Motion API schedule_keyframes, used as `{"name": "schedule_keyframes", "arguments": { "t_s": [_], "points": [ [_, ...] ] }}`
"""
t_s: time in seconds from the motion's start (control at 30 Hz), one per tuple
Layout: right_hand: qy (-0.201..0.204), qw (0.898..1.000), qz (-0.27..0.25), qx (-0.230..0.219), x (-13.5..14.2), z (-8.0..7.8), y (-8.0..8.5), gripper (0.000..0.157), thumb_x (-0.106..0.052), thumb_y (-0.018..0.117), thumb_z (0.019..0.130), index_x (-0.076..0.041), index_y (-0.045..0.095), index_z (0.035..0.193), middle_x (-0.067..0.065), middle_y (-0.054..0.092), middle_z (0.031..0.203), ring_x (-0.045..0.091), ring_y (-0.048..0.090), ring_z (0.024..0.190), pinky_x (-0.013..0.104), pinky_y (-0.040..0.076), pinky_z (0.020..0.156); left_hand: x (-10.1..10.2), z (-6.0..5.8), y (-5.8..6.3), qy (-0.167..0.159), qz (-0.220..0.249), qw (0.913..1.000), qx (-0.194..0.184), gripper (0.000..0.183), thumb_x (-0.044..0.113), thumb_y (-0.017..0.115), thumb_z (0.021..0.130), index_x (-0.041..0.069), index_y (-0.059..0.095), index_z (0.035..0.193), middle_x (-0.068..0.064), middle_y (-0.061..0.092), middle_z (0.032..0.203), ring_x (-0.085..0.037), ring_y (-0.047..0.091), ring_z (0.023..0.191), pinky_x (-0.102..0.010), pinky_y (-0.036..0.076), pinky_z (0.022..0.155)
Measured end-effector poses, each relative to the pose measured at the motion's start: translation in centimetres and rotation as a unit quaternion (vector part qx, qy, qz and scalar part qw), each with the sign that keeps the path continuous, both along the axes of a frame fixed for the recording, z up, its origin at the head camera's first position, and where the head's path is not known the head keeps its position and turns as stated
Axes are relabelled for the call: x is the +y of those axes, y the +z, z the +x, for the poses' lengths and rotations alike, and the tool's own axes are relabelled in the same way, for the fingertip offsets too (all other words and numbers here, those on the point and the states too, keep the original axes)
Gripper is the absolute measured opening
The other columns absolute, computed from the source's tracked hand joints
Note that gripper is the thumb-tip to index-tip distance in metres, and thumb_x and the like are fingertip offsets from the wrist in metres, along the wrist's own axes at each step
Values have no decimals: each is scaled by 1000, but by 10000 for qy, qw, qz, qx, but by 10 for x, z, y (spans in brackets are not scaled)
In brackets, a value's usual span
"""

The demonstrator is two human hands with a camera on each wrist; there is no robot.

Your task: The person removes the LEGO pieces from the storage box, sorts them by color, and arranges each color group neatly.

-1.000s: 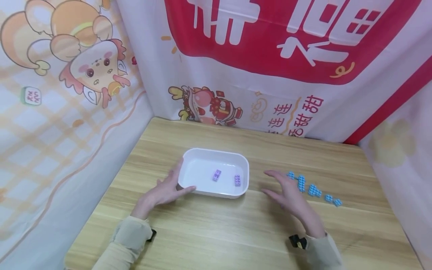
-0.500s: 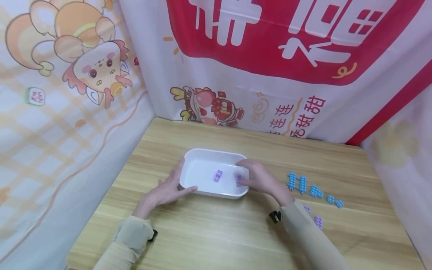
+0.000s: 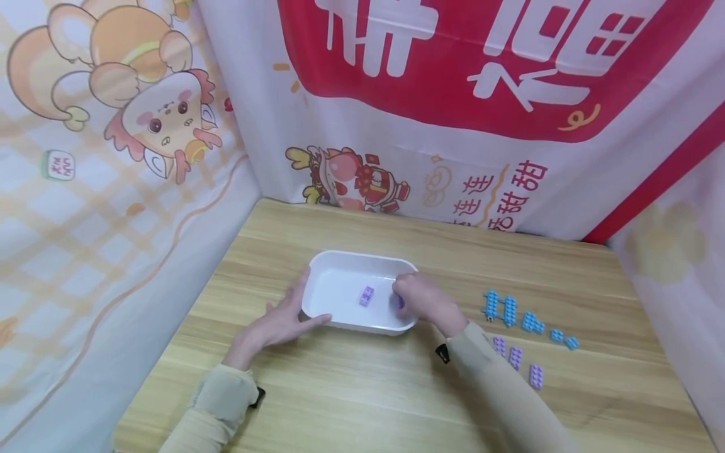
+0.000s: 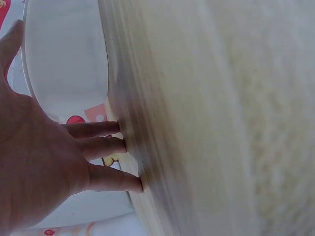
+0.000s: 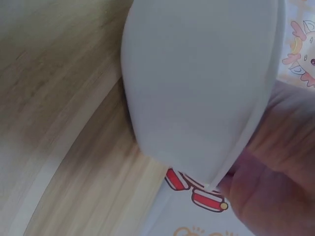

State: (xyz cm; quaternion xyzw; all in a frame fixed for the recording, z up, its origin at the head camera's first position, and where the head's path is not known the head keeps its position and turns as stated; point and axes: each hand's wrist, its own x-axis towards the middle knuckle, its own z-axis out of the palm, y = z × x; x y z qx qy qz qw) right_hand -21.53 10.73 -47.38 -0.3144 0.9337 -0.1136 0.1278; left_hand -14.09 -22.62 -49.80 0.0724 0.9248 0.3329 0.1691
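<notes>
A white rectangular tray (image 3: 335, 296) lies on the table, with a purple building brick (image 3: 366, 296) on its floor near the middle. My left hand (image 3: 281, 322) is at the tray's left end, its thumb by the front rim. In the left wrist view the fingers (image 4: 115, 179) are spread and straight, tips down at the tabletop. Over the tray's right rim reaches my right hand (image 3: 423, 298), its curled fingers gripping a second purple brick (image 3: 399, 303), mostly hidden by them. The right wrist view shows the tray's outer wall (image 5: 197, 88) hiding those fingertips.
Right of the tray, several blue building bricks (image 3: 510, 311) lie in a slanting row on the wooden table (image 3: 351, 390). Purple bricks (image 3: 535, 376) lie in front of them, partly behind the right sleeve (image 3: 498, 384). A printed cloth (image 3: 351, 113) hangs behind the table.
My right hand has moved left from beside the blue bricks into the tray, and its fingers have closed on the right-hand purple brick. The left hand has stayed in place.
</notes>
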Motion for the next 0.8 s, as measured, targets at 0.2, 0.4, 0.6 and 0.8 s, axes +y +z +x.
{"name": "schedule_keyframes", "arguments": {
  "t_s": [0.2,0.4,0.6,0.8],
  "points": [
    [-8,9996,80,282,-2,0,-2,16,-2,89,85,-7,75,91,7,72,92,20,64,80,35,63,81,1,0,1,9,20,10000,6,124,77,63,99,30,-24,174,-19,-3,186,-49,2,172,-91,-7,122],
    [-38,9990,-347,294,0,2,-4,29,-5,88,88,-4,77,115,9,81,106,24,75,96,39,67,97,1,1,2,26,10,10000,21,124,76,63,99,25,-20,176,-20,-1,186,-49,3,172,-91,-6,122],
    [-323,9931,-1119,143,6,16,6,43,-6,91,87,-1,75,127,11,78,117,27,74,110,44,65,104,2,1,1,-9,-20,10000,97,123,75,64,100,22,-17,176,-21,2,186,-50,4,171,-92,-4,121],
    [-331,9828,-1798,246,24,33,17,46,-6,90,87,2,74,129,12,75,118,29,74,113,47,65,105,3,0,0,11,-27,10000,48,123,74,63,100,22,-18,176,-22,1,186,-51,4,171,-92,-5,122]
  ]
}}
